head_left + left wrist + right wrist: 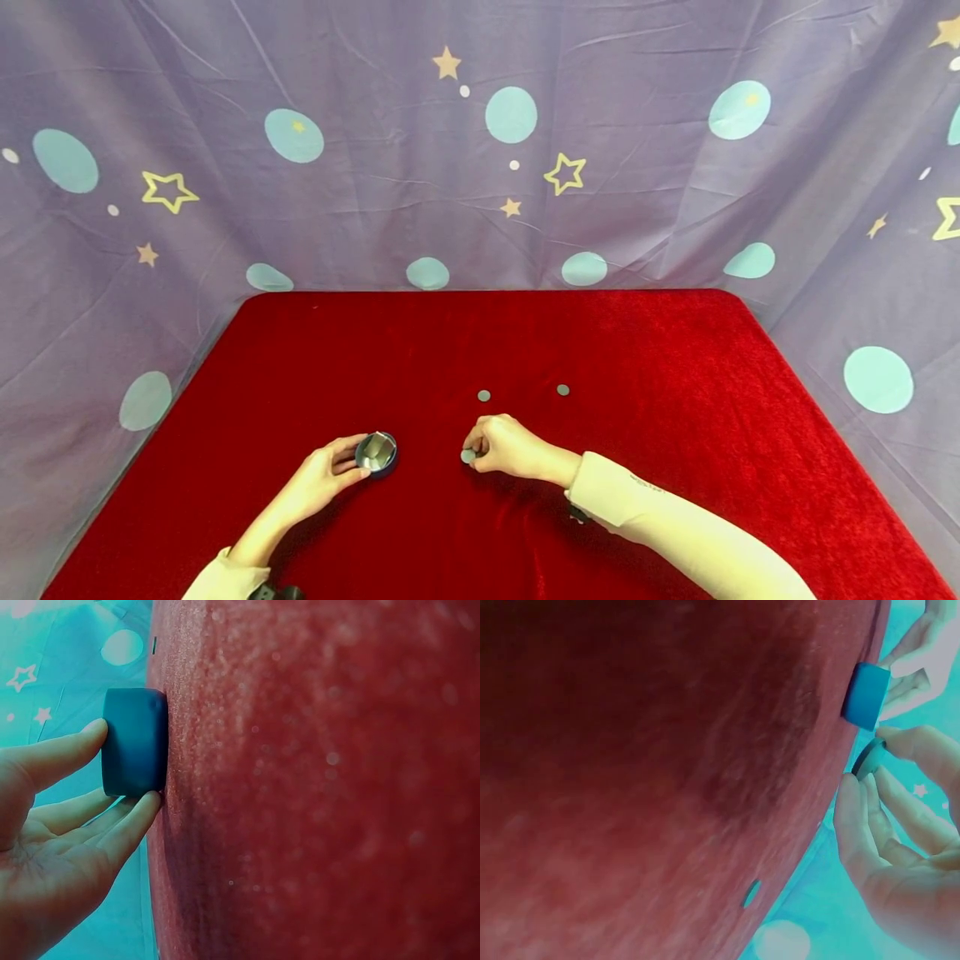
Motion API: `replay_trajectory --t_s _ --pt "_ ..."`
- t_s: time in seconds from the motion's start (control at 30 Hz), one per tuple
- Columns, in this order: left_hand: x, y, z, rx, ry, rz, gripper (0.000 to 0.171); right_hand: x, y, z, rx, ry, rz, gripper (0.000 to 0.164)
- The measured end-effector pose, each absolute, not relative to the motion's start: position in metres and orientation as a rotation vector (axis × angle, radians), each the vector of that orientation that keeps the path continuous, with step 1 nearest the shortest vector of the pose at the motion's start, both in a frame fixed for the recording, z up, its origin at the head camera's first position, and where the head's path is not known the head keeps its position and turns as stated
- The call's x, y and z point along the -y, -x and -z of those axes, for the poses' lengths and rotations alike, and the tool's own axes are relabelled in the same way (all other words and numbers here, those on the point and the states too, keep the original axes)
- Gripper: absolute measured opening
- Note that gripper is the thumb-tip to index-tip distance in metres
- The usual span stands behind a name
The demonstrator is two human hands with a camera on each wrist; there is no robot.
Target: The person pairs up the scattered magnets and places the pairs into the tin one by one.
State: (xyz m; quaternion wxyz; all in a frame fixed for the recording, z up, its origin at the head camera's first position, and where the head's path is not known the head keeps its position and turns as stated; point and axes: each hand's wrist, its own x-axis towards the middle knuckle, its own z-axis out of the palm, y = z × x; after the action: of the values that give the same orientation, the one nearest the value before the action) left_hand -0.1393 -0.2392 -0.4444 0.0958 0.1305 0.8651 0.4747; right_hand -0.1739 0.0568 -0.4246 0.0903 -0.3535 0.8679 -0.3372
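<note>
On the red cloth stands a small round dark blue container (387, 470) with a shiny metallic inside. My left hand (318, 477) grips its side, thumb opposite the fingers; the left wrist view shows the smooth blue wall (133, 742) between them. To the right, my right hand (516, 448) pinches a small grey-green disc (468, 456) between thumb and fingertips. The right wrist view has this disc (868, 759) tilted and held off the cloth. Beyond the right hand lie two similar discs, a nearer-left one (483, 396) and one farther right (563, 390).
A red velvet cloth (660, 367) covers the table. Behind and at both sides hangs a purple-grey curtain (390, 200) with stars and pale blue spots. Dark devices sit at both wrists, partly under the cream sleeves (675, 521).
</note>
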Motion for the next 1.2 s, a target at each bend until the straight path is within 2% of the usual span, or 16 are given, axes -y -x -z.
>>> replay_trajectory --t_s 1.2 --pt "0.240 0.140 0.445 -2.546 -0.336 -1.424 0.054 0.016 0.175 0.425 -2.546 1.057 1.183 0.015"
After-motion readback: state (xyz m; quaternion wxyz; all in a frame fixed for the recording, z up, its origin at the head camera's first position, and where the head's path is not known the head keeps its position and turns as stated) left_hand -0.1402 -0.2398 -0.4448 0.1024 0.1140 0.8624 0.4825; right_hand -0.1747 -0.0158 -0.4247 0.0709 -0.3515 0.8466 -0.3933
